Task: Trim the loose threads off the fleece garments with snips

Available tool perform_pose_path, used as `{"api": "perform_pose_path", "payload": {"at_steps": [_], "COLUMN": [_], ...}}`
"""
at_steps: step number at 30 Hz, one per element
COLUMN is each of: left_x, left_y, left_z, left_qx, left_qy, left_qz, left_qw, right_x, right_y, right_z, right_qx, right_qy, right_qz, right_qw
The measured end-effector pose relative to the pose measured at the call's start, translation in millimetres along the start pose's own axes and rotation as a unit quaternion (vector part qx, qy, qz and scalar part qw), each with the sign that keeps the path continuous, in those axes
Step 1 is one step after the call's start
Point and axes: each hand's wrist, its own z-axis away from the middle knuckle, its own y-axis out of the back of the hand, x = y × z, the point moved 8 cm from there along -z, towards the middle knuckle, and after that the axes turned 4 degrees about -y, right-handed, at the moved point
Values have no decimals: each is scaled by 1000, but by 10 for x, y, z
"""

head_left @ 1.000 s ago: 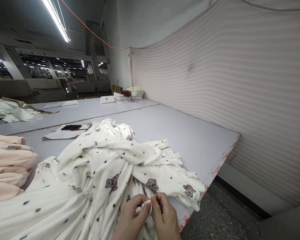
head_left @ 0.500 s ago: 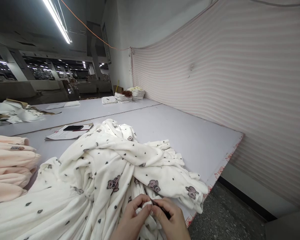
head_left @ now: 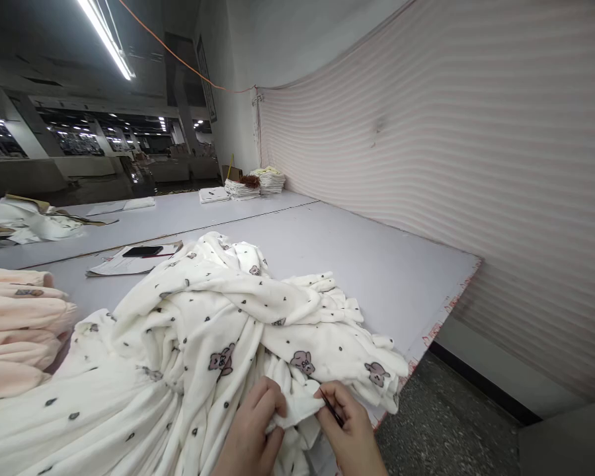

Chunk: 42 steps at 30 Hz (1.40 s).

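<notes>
I see two hands close together at the near side of the big table (head_left: 377, 251). The left hand (head_left: 255, 423) has its fingers curled in, pinching a bit of white cloth (head_left: 297, 410). The right hand (head_left: 351, 423) has its thumb and finger shut close on the other end, and a thin dark tool (head_left: 332, 408) sticks out of its grip. I can't tell what kind of tool it is. I think the cloth is held from both ends so it lies flat and is easy to see.

The big soft white clothes (head_left: 218, 304) with little bears sit in a heap on the table, right in front of the hands. The table probably carries their weight, so the fingers only need to hold a small part. The peach clothes (head_left: 20, 324) lie off to the left, maybe to keep out of the way. The phone (head_left: 143, 252) rests on the papers (head_left: 116, 267), past the heap, likely so the cloth won't cover it.
</notes>
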Motion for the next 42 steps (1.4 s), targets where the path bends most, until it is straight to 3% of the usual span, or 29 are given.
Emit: {"api": "perform_pose_path", "payload": {"at_steps": [2,4,7,10,12,15,17,19,21,24,27,31,33,35,39,42], "left_x": [73,100,117,143,118,-59,-110,-45,36,80,54,38,55,83,146,188], "left_y": [-12,-49,-81,-123,-130,-80,-67,-133,-274,-457,-579,-730,-773,-757,-553,-394], "left_z": [51,71,53,33,14,-56,-142,-270,-366,-388,-324,-245,-227,-212,-183,-175], "left_qx": [4,-10,-20,-29,-26,7,16,-26,-104,-185,-211,-191,-165,-141,-123,-124], "left_qy": [-71,-96,-92,-90,-67,59,111,99,74,60,82,105,99,89,84,83], "left_qz": [-37,-58,-63,-67,-39,53,86,76,44,4,5,9,-2,-9,-3,-8], "left_qw": [997,994,994,993,997,997,990,992,991,981,974,976,981,986,989,989], "right_x": [-79,-122,-170,-200,-196,-157,-146,-159,-120,12,152,270,293,316,311,133], "right_y": [116,174,150,40,104,582,944,1151,1229,1198,1009,596,494,547,957,1088], "right_z": [81,165,257,292,295,297,303,237,107,-59,-103,-16,28,46,103,241], "right_qx": [32,45,49,9,9,133,221,233,195,161,143,86,83,110,203,229], "right_qy": [33,51,78,111,121,85,42,25,7,-57,-124,-180,-183,-175,-140,-71], "right_qz": [68,108,148,197,206,218,279,290,161,-46,-133,-214,-229,-228,-175,-58], "right_qw": [997,992,985,974,971,963,934,928,967,984,973,956,953,951,953,969]}}
